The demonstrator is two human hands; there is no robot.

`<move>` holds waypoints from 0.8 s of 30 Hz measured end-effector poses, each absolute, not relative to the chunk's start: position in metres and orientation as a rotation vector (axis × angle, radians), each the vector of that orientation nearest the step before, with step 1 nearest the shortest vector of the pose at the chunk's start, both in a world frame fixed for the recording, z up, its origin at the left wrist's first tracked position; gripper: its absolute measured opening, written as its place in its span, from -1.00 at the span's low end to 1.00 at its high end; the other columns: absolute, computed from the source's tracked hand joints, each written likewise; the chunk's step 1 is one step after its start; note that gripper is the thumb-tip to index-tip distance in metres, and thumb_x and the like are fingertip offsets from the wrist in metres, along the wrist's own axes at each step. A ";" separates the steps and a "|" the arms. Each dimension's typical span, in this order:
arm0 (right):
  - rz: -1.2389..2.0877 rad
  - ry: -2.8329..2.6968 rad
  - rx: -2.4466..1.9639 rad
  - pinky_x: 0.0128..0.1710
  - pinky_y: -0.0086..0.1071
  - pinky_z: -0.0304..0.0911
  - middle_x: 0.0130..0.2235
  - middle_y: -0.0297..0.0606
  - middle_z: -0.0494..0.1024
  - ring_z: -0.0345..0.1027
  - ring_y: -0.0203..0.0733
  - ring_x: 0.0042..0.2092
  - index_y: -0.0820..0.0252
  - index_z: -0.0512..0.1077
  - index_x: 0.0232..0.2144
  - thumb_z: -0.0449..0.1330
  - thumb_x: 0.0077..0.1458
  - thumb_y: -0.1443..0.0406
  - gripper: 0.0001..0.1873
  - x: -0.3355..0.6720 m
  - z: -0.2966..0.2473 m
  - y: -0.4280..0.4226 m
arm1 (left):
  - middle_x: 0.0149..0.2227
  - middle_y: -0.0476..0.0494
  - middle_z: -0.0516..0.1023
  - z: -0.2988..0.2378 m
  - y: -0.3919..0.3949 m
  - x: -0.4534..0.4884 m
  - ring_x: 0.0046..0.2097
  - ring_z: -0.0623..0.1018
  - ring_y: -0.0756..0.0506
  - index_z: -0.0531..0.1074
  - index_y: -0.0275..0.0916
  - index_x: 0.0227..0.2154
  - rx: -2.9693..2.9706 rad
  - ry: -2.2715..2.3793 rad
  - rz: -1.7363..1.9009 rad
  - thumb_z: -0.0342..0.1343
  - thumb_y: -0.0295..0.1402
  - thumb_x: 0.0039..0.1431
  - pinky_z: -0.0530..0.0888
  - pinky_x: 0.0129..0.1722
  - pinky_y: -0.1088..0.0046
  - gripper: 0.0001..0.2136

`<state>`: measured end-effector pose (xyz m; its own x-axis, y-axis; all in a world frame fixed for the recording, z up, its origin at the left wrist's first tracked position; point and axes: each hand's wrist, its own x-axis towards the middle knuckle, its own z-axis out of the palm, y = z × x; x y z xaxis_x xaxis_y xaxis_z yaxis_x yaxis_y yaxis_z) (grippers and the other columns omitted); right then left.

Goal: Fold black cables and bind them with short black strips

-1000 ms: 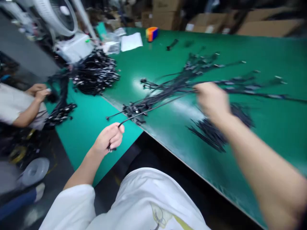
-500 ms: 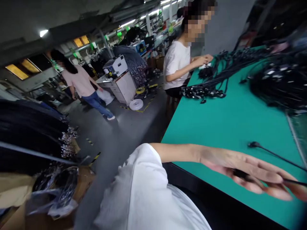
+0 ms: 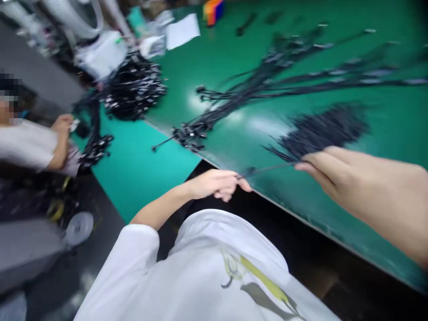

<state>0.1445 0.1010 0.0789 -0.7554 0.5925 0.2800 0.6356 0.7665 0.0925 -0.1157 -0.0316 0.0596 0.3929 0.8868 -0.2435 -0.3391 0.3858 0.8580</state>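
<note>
My left hand (image 3: 224, 183) is closed in a pinch at the near edge of the green table, its thumb and fingertips on a thin black cable (image 3: 274, 168). Motion blur hides the cable's end at those fingers. The cable stretches right to my right hand (image 3: 344, 178), where thumb and forefinger close on it. Just beyond the right hand's knuckles lies a heap of thin black strips (image 3: 324, 127), too smeared to name exactly. Further back, a bundle of black cables with connectors (image 3: 230, 100) runs across the table.
The green table (image 3: 377, 223) has a dark front edge close to my body. At the left, a co-worker's hand (image 3: 63, 125) is by more black cables (image 3: 96, 149). A coiled cable pile (image 3: 133, 89), white paper (image 3: 183, 31) and a colourful block (image 3: 213, 11) lie further back.
My view has swung right, from the aisle to the table. My right hand has come into view. My left hand, spread out loosely around a cable before, is now pinched closed.
</note>
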 end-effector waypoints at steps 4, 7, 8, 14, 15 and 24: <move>-0.327 -2.694 -1.344 -0.57 -0.40 -0.18 -0.26 -0.22 0.54 0.33 -0.25 -0.33 0.16 0.50 -0.18 -0.08 0.37 0.06 -0.56 0.180 0.076 0.112 | -0.71 0.22 0.03 0.054 -0.013 -0.124 -0.70 0.05 0.16 0.51 -0.36 -0.34 0.714 0.777 0.894 0.22 -0.13 0.14 0.33 -0.56 0.55 -0.68; -0.135 -2.602 -1.451 -0.53 -0.41 -0.05 -0.14 -0.24 0.57 0.39 -0.26 -0.22 0.13 0.50 -0.11 -0.08 0.36 0.02 -0.55 0.204 0.060 0.113 | -0.74 0.25 -0.14 0.057 -0.007 -0.124 -0.74 -0.06 0.16 0.46 -0.31 -0.44 0.605 0.848 0.965 0.12 -0.11 0.22 0.25 -0.64 0.58 -0.67; -0.086 -2.575 -1.459 -0.50 -0.41 0.00 -0.12 -0.22 0.57 0.40 -0.25 -0.19 0.14 0.49 -0.10 -0.10 0.36 0.01 -0.52 0.211 0.055 0.111 | -0.73 0.25 -0.19 0.059 -0.006 -0.124 -0.74 -0.09 0.16 0.45 -0.30 -0.46 0.564 0.887 1.009 0.04 -0.12 0.28 0.23 -0.65 0.60 -0.65; -0.195 -2.519 -1.367 -0.50 -0.33 0.05 -0.26 -0.09 0.58 0.40 -0.16 -0.32 0.19 0.49 -0.03 -0.13 0.37 0.12 -0.53 0.235 0.029 0.095 | -0.65 0.21 -0.05 0.070 0.006 -0.124 -0.72 -0.07 0.19 0.48 -0.21 -0.13 0.442 0.997 1.322 -0.12 -0.27 0.40 0.28 -0.57 0.70 -0.72; -0.266 -2.549 -1.262 -0.52 -0.32 0.00 -0.36 -0.13 0.56 0.35 -0.16 -0.40 0.17 0.51 -0.05 -0.09 0.36 0.16 -0.58 0.233 0.028 0.090 | -0.63 0.20 0.05 0.071 0.008 -0.121 -0.71 0.02 0.20 0.45 -0.20 -0.05 0.451 0.999 1.312 -0.08 -0.29 0.38 0.34 -0.52 0.70 -0.75; 0.198 -2.672 -0.309 -0.40 -0.38 0.08 -0.49 -0.34 0.50 0.26 -0.32 -0.50 0.15 0.51 -0.34 -0.04 0.37 0.26 -0.64 0.174 0.052 0.054 | -0.10 -0.26 0.61 0.046 0.025 -0.058 -0.04 0.59 -0.15 0.41 -0.26 0.03 0.962 0.863 0.918 0.14 -0.07 0.20 0.46 0.02 0.29 -0.55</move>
